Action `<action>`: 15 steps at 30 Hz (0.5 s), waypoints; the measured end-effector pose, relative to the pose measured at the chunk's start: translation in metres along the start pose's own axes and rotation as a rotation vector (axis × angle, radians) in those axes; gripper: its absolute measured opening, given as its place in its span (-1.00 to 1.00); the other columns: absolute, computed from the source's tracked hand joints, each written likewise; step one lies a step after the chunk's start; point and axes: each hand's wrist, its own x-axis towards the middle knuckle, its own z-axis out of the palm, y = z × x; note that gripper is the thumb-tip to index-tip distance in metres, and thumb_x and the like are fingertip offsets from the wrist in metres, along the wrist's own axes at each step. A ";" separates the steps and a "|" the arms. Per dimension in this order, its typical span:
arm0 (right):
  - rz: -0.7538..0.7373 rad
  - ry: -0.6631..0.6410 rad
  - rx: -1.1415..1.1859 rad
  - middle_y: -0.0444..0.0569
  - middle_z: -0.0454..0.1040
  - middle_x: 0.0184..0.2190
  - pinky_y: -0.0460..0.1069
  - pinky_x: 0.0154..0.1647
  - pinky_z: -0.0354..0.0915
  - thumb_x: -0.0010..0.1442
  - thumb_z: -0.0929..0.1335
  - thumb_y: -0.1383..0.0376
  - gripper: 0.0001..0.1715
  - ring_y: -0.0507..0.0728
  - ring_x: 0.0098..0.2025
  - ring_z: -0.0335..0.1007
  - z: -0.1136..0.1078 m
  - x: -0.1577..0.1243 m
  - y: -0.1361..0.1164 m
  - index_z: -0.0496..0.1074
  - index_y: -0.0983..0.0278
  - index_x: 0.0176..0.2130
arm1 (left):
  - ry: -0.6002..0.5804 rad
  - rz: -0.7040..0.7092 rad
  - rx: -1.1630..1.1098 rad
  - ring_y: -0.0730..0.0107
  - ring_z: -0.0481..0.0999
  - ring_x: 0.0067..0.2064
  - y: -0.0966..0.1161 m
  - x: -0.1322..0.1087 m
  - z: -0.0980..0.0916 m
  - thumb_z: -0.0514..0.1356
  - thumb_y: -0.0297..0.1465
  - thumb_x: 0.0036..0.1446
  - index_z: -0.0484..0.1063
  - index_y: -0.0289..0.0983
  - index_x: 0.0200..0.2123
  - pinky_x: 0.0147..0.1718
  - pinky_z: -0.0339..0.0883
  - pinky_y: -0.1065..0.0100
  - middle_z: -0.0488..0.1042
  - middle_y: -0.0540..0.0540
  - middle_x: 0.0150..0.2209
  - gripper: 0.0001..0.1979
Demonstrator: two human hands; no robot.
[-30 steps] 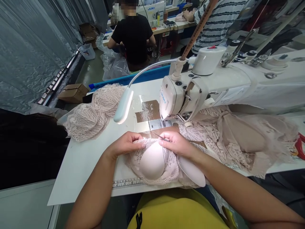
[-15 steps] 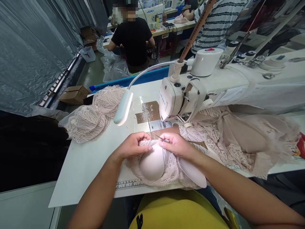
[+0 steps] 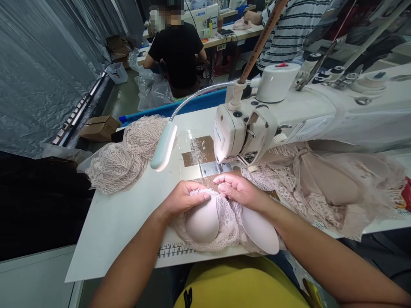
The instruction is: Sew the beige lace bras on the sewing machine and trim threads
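Note:
A pale pink lace bra point(image 3: 203, 220) with smooth moulded cups lies at the table's front edge. My left hand point(image 3: 184, 197) pinches its upper lace edge, thumb on top of the left cup. Close by on the right, my right hand point(image 3: 239, 190) is closed, its fingers curled above the lace between the cups. A thin pointed metal tool point(image 3: 213, 182) pokes out from those fingers; most of it is hidden. Just beyond both hands stands the white sewing machine head point(image 3: 229, 132), its needle area over the metal plate point(image 3: 210, 169).
Bundled lace pieces point(image 3: 128, 156) lie at the table's left. More lace and beige fabric point(image 3: 321, 179) is heaped on the right. A lamp point(image 3: 163, 145) on a bent neck hangs left of the machine. A printed ruler point(image 3: 176, 249) runs along the front edge. Two people work beyond.
My right hand has shifted slightly up and away from the lace, and less of the pointed tool shows. My left hand keeps its pinch on the bra, which has moved slightly.

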 end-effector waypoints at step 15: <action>0.025 -0.056 0.003 -0.05 0.42 -0.40 -0.04 -0.37 0.24 0.12 0.36 0.14 -0.71 0.05 -0.37 0.31 0.003 -0.001 -0.007 0.43 0.34 -0.30 | -0.018 0.003 0.047 0.37 0.44 -0.36 -0.002 0.000 0.002 0.31 -0.22 -0.01 0.56 -0.39 -0.32 -0.39 0.30 0.42 0.51 -0.14 -0.37 -0.68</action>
